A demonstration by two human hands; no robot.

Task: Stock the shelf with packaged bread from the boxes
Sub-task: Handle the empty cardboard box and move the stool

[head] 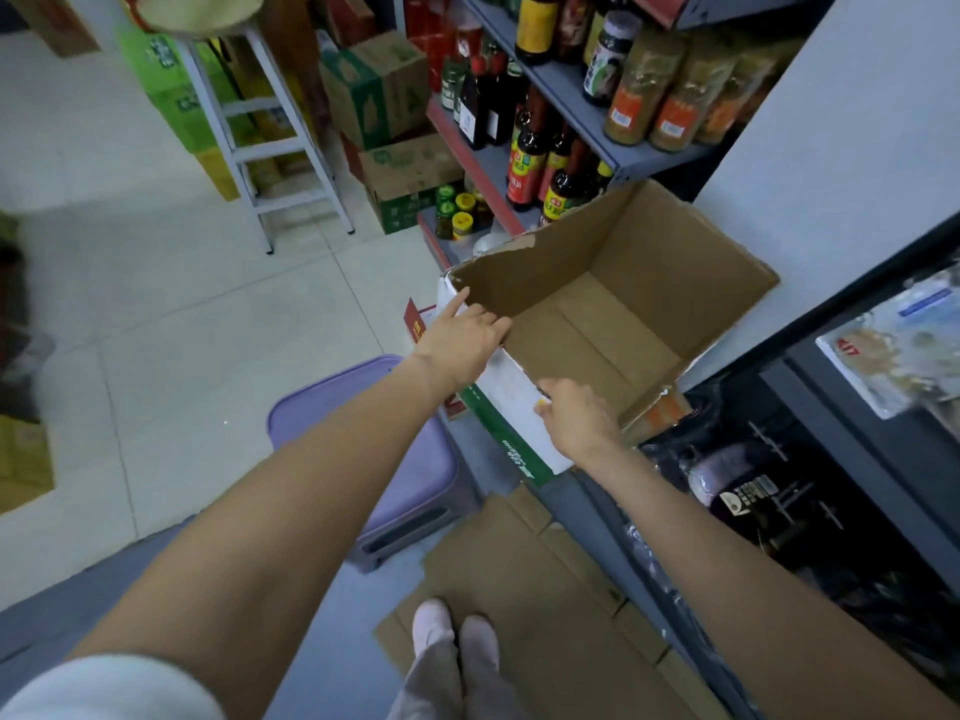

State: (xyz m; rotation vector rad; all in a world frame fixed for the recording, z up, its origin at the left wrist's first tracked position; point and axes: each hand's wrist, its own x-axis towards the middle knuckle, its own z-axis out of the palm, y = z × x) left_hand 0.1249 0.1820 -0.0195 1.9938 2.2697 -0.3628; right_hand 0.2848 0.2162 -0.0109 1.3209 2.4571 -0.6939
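An open cardboard box (613,324) sits tilted in front of me, and nothing shows inside it but its bare brown bottom. My left hand (460,330) grips the box's near left rim, index finger pointing up along the corner. My right hand (576,415) holds the near edge lower down, fingers curled over the white and green outer wall. To the right a dark shelf (810,491) holds clear packaged goods (904,350) in plastic wrap.
Flattened cardboard (519,589) lies on the floor by my feet. A purple plastic stool (405,470) stands under my left arm. Shelves of sauce bottles (535,163) and jars rise behind the box. A white stepladder (270,142) and stacked cartons (384,96) stand at the back.
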